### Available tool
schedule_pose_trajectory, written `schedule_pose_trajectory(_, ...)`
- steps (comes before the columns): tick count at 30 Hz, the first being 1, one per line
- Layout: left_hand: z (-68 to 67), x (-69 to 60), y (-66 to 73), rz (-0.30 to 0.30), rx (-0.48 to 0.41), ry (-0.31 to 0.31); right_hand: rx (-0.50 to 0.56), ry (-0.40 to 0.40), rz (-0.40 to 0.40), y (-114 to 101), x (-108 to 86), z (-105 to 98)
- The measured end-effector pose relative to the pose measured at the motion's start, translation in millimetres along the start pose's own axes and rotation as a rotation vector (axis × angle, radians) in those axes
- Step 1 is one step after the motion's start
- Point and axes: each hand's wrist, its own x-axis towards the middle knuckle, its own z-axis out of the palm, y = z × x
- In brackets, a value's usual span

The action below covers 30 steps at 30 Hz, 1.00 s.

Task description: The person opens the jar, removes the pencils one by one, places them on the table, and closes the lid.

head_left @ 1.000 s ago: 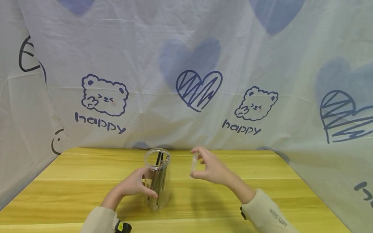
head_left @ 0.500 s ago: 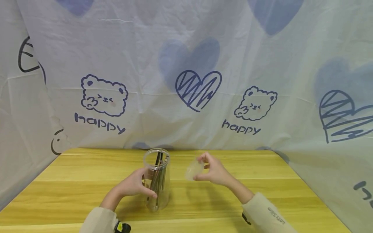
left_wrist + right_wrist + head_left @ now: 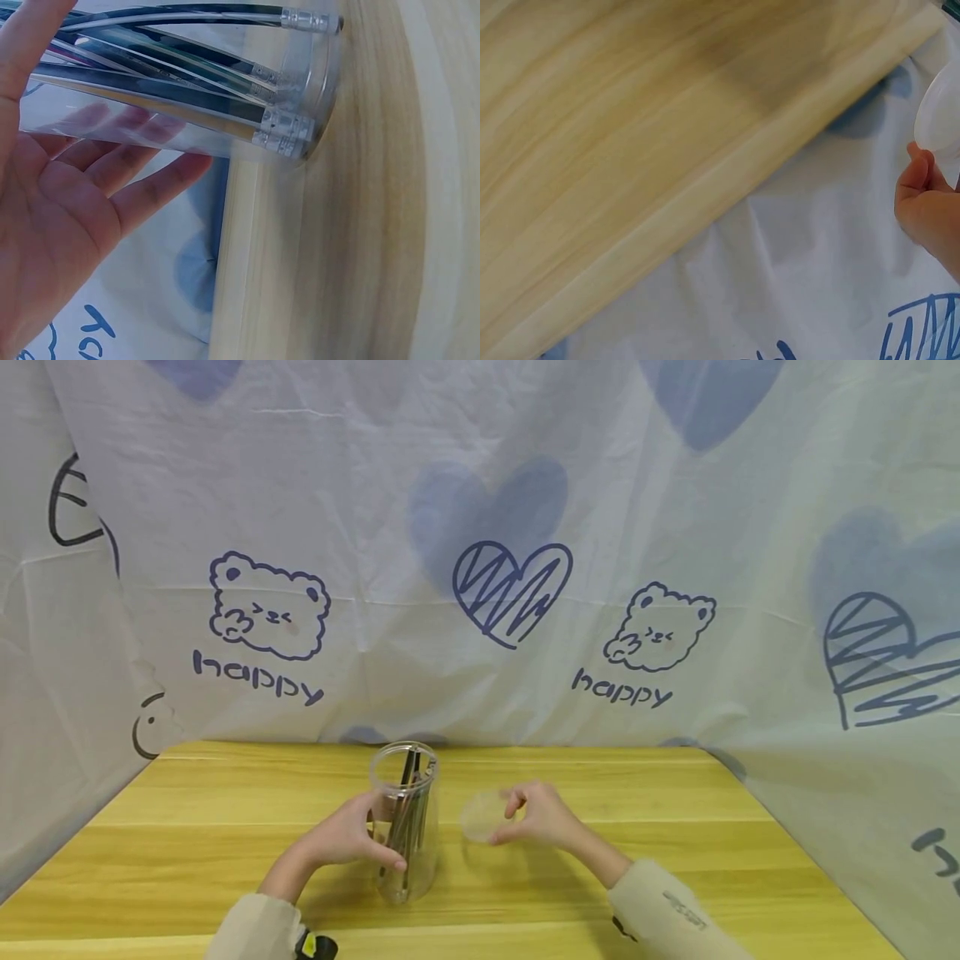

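A tall clear jar without a lid stands upright on the table, left of centre. Several dark pencil-like sticks lean inside it; in the left wrist view they show silvery ends at the jar's base. My left hand grips the jar from the left, thumb across the near side and fingers round the far side. To the right of the jar, my right hand pinches a round translucent lid by its edge, above the table. The right wrist view catches only part of the lid.
The wooden table has a pale striped grain. Behind it and at both sides hangs a white cloth printed with hearts, bears and the word "happy". Black bands show at the sleeve cuffs.
My right hand has come down toward the table, and the lid has turned from edge-on to a flatter tilt, closer to the jar. The left hand and jar stay put.
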Motion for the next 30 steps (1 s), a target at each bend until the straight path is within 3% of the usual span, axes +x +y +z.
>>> schedule_pose_trajectory(9, 0.6, 0.3, -0.9, 0.005, -0.008, -0.013, -0.067, -0.077, -0.026, 10.5, 7.2, 8.7)
schedule_pose_trajectory(17, -2.7, -1.2, 5.8, -0.051, 0.036, -0.016, -0.072, -0.164, -0.005, 18.8, 14.3, 17.9)
schedule_pose_trajectory(30, -13.9, -0.5, 12.4, 0.039, -0.059, 0.048, -0.082, -0.209, 0.085, 23.3, 29.1, 25.8)
